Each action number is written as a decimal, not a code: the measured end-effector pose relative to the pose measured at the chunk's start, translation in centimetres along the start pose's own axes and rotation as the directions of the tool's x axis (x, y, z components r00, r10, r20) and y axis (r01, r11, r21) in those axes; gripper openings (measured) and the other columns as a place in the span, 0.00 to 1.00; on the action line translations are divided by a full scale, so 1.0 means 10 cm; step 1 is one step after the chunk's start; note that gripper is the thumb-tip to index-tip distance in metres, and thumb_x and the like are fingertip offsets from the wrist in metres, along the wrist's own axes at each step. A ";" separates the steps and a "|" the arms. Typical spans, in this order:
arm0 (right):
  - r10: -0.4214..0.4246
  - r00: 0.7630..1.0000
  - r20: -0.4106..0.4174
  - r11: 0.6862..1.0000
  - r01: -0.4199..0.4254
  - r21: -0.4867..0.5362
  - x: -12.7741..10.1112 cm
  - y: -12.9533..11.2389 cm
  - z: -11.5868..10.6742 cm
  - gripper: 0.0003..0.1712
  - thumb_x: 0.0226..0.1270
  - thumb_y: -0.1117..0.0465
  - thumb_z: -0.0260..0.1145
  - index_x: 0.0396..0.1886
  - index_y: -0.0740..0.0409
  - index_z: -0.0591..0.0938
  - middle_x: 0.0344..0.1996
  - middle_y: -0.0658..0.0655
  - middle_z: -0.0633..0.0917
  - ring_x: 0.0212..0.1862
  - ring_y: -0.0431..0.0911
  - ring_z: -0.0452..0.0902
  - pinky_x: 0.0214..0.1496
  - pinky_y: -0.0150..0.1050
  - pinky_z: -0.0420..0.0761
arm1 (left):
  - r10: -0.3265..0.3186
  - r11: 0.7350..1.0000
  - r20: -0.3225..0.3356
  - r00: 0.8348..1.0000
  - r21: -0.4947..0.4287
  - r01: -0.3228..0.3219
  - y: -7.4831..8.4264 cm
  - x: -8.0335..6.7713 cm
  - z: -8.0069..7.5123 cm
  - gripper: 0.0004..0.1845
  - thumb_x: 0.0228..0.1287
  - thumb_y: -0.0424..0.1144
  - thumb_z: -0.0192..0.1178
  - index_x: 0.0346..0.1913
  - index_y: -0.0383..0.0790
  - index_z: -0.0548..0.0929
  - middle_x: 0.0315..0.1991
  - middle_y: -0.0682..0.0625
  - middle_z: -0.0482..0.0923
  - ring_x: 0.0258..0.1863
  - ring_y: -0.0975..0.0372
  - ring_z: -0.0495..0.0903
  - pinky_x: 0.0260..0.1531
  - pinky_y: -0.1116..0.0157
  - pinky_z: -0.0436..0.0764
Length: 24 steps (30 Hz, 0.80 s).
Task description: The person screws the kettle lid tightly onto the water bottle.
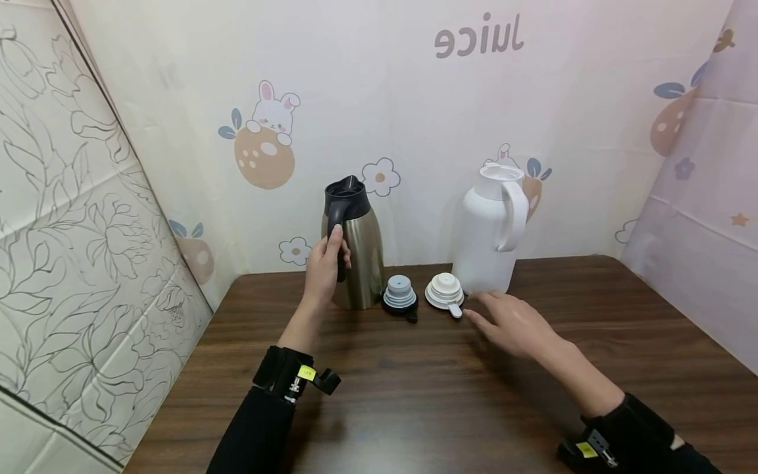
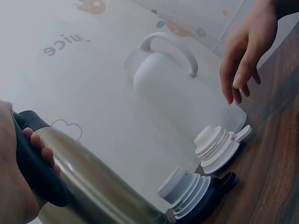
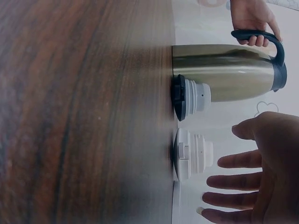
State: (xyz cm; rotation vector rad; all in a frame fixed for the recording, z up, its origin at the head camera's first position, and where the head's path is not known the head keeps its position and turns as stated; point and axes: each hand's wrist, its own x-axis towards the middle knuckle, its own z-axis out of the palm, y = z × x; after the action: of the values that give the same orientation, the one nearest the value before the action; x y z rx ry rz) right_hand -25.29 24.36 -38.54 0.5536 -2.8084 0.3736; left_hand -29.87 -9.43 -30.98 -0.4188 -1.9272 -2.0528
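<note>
My left hand [image 1: 324,266] grips the black handle [image 1: 337,230] of a gold metal thermos jug [image 1: 364,253], which stands upright at the back of the table with its top uncovered. My right hand [image 1: 514,322] is held over the table with fingers extended, just right of a white lid [image 1: 445,289]. In the right wrist view its spread fingers [image 3: 238,181] hold nothing. Between the gold jug and the white lid, a black lid with a grey stopper [image 1: 400,293] lies upside down. Behind the right hand stands a white thermos jug [image 1: 488,230], its mouth uncovered and its handle facing right.
The brown wooden table [image 1: 391,408] reaches back to a printed curtain [image 1: 379,99] close behind both jugs. Another curtain with flower outlines [image 1: 89,230] hangs along the left side, and a pinkish one [image 1: 705,217] along the right.
</note>
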 end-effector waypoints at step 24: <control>0.037 0.999 0.023 0.998 -0.038 0.052 0.03 0.07 0.00 0.21 0.74 0.42 0.56 0.50 0.52 0.82 0.45 0.51 0.85 0.47 0.50 0.82 0.46 0.52 0.79 | 0.005 0.987 -0.050 0.999 -0.158 -0.013 -0.19 0.11 -0.06 0.28 0.77 0.54 0.46 0.27 0.31 0.69 0.17 0.50 0.61 0.17 0.61 0.60 0.21 0.69 0.63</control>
State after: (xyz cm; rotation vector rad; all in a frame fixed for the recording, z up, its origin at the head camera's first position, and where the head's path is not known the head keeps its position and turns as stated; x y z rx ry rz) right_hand -25.81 24.89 -38.55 0.5200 -2.8405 0.4519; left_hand -31.66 -9.90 -32.33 -0.4077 -1.7371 -2.1978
